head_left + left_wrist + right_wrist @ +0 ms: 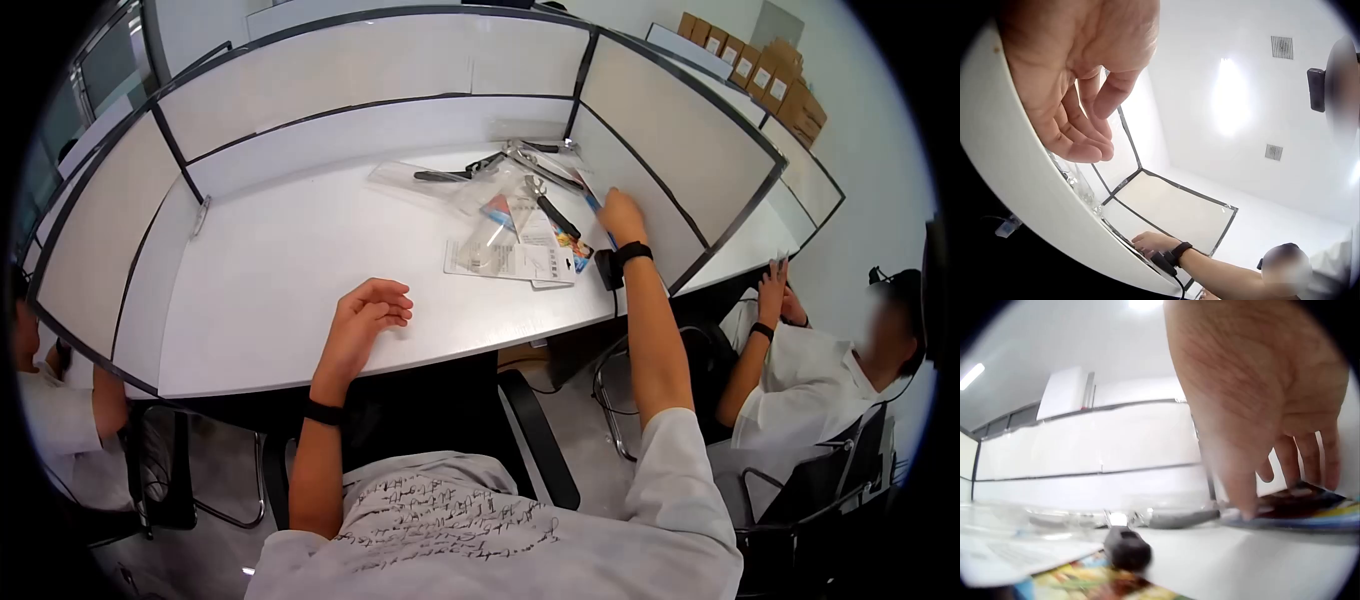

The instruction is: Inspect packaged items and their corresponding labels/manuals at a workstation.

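My right hand [622,217] is at the right partition, its fingers curled down at a flat, colourful card [1310,509]. In the right wrist view, the thumb of this hand [1260,406] meets the card's left edge and the other fingertips reach its far part. Left of it lie pliers with dark handles [556,215], another metal tool [545,168], clear plastic packaging [480,190] and a white printed card [500,262]. My left hand [365,315] hovers over the front of the table with nothing in it; its fingers [1079,134] are loosely bent.
Partitions [370,70] enclose the white table [270,290] at the back and sides. A black device with a cable [608,270] sits at my right wrist by the front edge. A person [800,380] sits at the right, another [60,400] at the left. Chairs stand below.
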The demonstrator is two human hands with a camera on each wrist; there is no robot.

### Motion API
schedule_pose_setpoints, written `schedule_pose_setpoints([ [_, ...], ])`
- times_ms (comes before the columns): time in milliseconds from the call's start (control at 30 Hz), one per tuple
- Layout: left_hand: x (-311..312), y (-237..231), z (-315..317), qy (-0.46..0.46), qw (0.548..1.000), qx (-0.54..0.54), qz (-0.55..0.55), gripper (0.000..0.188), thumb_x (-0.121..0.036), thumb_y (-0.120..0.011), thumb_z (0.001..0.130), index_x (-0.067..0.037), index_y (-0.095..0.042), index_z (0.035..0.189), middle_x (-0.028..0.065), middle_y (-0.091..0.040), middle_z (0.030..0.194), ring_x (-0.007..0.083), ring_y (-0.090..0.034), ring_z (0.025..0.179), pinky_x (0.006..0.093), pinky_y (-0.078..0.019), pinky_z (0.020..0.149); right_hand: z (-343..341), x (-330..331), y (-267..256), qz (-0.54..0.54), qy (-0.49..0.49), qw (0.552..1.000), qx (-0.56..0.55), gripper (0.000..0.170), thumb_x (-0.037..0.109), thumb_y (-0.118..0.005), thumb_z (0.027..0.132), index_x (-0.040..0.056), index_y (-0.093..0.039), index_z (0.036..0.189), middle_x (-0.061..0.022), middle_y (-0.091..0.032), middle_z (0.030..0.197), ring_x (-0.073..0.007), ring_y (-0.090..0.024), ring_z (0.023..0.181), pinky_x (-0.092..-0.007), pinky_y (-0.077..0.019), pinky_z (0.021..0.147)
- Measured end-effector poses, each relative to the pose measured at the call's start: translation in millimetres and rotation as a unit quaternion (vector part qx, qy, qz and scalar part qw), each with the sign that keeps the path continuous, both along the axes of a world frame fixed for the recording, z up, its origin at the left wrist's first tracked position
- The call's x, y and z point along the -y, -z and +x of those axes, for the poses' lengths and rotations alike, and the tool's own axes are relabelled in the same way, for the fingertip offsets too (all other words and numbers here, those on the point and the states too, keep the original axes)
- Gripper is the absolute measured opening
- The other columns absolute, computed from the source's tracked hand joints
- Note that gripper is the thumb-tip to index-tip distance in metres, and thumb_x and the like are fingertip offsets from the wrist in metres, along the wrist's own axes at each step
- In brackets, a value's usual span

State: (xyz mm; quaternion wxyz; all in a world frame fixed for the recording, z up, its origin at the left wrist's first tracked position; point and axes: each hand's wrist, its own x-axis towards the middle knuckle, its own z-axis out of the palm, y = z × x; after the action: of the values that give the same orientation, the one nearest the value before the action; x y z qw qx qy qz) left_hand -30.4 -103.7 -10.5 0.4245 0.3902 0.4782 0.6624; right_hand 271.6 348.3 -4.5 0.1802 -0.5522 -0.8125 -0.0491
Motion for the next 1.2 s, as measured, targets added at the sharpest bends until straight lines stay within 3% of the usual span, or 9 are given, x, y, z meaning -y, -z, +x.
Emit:
schedule_pose_setpoints([
  [33,1,2,0,0.006,1.0,-0.005,0.003,0.035,0.003,-0.045,0.099,0.003,-0.07,0.123,0.0134,-0.073,0.109,0.021,-0.071,0.101,0.0351,-0.0587,0.094,4,-7,5,0.041,-0.019,0.999,0.015,0.021,0.014,-0.059,0.099,0.0027,-0.073,0.109,-0.0252,-0.076,0.114,-0.0446,-0.076,0.1,-0.0548,-0.061,0.088],
  [367,-1,3,-1,0.013,1.0,-0.02,0.005,0.034,0.001,-0.046,0.099,0.003,-0.07,0.122,0.0117,-0.073,0.108,0.0192,-0.07,0.099,0.0339,-0.0578,0.092,2,4,-4,0.112,-0.073,0.988,-0.079,0.017,0.001,-0.065,0.09,-0.0019,-0.073,0.105,-0.0291,-0.075,0.102,-0.0507,-0.072,0.099,-0.0563,-0.0584,0.086],
  [467,-2,1,0,0.008,1.0,-0.026,0.01,0.034,0.001,-0.047,0.098,0.003,-0.07,0.123,0.0117,-0.073,0.108,0.0191,-0.07,0.1,0.0344,-0.0582,0.093,-17,74,-57,0.107,-0.118,0.981,-0.114,0.018,0.0,-0.061,0.091,-0.0007,-0.074,0.104,-0.0279,-0.074,0.1,-0.0504,-0.071,0.096,-0.0577,-0.0565,0.083],
  [567,-1,6,-2,0.015,0.999,-0.029,0.007,0.034,0.002,-0.047,0.098,0.003,-0.07,0.124,0.0119,-0.074,0.109,0.0192,-0.07,0.101,0.0345,-0.0587,0.094,-31,101,-59,0.118,-0.187,0.968,-0.121,0.018,-0.002,-0.058,0.092,0.0017,-0.074,0.099,-0.0244,-0.073,0.097,-0.0472,-0.07,0.092,-0.0551,-0.0559,0.08],
  [700,0,6,-3,0.012,0.999,-0.033,0.01,0.033,0.002,-0.048,0.098,0.003,-0.07,0.123,0.012,-0.074,0.109,0.0189,-0.071,0.101,0.0342,-0.0588,0.093,-38,83,-26,0.161,-0.205,0.964,-0.051,0.013,0.011,-0.064,0.094,0.0033,-0.075,0.094,-0.0194,-0.072,0.094,-0.0432,-0.072,0.09,-0.0528,-0.0563,0.077],
  [767,0,8,-4,0.015,0.999,-0.043,0.011,0.032,0.002,-0.048,0.099,0.002,-0.071,0.123,0.0119,-0.074,0.108,0.0187,-0.071,0.1,0.0339,-0.059,0.093,-43,90,-19,0.11,-0.143,0.982,0.062,0.02,0.022,-0.073,0.093,0.0025,-0.074,0.095,-0.0184,-0.073,0.096,-0.0421,-0.073,0.089,-0.0538,-0.0581,0.077],
  [800,1,5,-2,0.009,0.999,-0.043,0.006,0.032,0.001,-0.048,0.1,0.002,-0.071,0.123,0.0117,-0.074,0.108,0.0185,-0.071,0.1,0.0339,-0.0591,0.094,-42,96,-8,0.107,-0.156,0.981,0.035,0.031,0.031,-0.079,0.089,0.0019,-0.073,0.095,-0.0175,-0.073,0.097,-0.0404,-0.075,0.088,-0.0528,-0.0599,0.075],
  [1033,0,5,-2,0.015,0.999,-0.046,0.009,0.032,0.001,-0.048,0.101,0.002,-0.07,0.123,0.0114,-0.074,0.108,0.0181,-0.07,0.099,0.0335,-0.0584,0.093,-53,96,-20,0.109,-0.124,0.985,0.039,0.027,0.029,-0.072,0.094,0.002,-0.076,0.093,-0.0183,-0.073,0.106,-0.0369,-0.077,0.079,-0.0498,-0.061,0.069],
  [1200,2,3,-1,0.01,0.999,-0.046,0.013,0.031,-0.001,-0.049,0.102,0.004,-0.071,0.124,0.013,-0.074,0.109,0.0203,-0.072,0.101,0.0348,-0.0605,0.094,-48,141,-54,0.252,-0.176,0.951,-0.033,0.031,0.028,-0.065,0.105,0.0019,-0.066,0.088,-0.0163,-0.066,0.096,-0.0358,-0.072,0.07,-0.0448,-0.0581,0.06],
])
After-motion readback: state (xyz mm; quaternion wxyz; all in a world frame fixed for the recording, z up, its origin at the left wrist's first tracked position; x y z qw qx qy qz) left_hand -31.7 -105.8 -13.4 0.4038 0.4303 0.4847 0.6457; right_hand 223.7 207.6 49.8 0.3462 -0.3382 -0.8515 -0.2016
